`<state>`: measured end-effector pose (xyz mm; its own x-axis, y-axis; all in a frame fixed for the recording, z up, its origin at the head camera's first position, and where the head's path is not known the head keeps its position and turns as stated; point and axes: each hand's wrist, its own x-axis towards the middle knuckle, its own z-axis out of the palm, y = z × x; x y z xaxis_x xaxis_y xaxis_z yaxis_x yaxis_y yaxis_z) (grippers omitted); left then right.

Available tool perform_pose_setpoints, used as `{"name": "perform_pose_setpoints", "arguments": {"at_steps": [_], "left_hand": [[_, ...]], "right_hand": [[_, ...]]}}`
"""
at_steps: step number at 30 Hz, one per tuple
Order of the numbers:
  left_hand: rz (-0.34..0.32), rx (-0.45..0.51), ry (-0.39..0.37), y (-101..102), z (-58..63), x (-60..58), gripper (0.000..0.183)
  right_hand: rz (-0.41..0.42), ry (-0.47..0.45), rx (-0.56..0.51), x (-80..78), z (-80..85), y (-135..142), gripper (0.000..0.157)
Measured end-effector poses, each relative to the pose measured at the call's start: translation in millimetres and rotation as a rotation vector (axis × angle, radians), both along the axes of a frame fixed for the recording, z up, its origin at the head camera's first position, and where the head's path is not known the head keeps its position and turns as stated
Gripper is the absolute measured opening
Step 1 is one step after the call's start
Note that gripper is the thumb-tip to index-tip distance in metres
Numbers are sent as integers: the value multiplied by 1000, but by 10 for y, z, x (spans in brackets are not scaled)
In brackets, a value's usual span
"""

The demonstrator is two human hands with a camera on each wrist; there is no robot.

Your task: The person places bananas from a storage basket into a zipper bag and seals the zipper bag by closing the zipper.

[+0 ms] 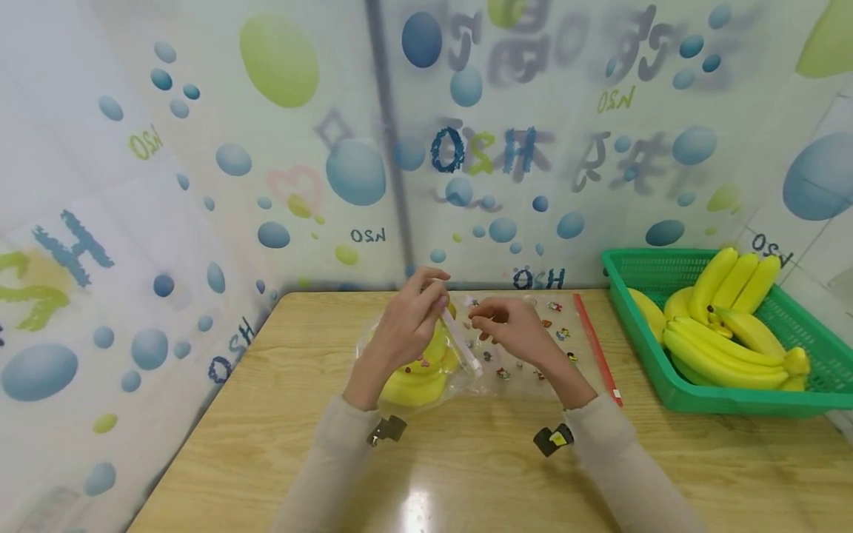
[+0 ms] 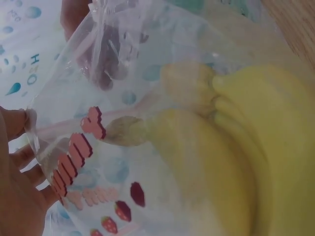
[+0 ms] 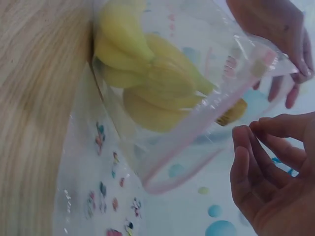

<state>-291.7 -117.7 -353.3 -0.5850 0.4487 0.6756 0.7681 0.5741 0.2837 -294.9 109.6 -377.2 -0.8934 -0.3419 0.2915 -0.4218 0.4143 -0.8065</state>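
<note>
A clear zip bag [image 1: 457, 348] with a pale zip strip and pink printing stands tilted on the table. Yellow bananas [image 1: 415, 386] are inside it. My left hand [image 1: 408, 326] pinches the bag's upper corner between thumb and fingers; in the left wrist view the thumb [image 2: 17, 123] lies on the bag's edge. Beside the mouth, on the other side of the strip, is my right hand [image 1: 509, 326]. Its fingers are loosely bent with the tips [image 3: 242, 135] close together, near the bag's edge, and I see nothing held in them.
Flat on the table [image 1: 466, 459], behind and under my right hand, lies another clear bag [image 1: 526, 363] with small cartoon prints and a red zip strip [image 1: 596, 348]. At right stands a green basket [image 1: 686, 400] with several bananas [image 1: 726, 355]. A printed curtain [image 1: 426, 207] hangs behind.
</note>
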Motion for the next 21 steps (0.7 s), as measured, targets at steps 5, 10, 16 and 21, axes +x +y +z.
{"name": "perform_pose_setpoints", "arguments": {"at_steps": [5, 10, 16, 21], "left_hand": [[-4, 24, -7, -8, 16, -4, 24], [-7, 42, 16, -32, 30, 13, 22], [0, 44, 0, -45, 22, 13, 22], [-15, 77, -21, -64, 8, 10, 23]], "right_hand": [[-43, 15, 49, 70, 167, 252, 18], [-81, 66, 167, 81, 358, 614, 18], [-97, 77, 402, 103, 673, 1185, 24], [-104, 52, 638, 33, 800, 1807, 25]]}}
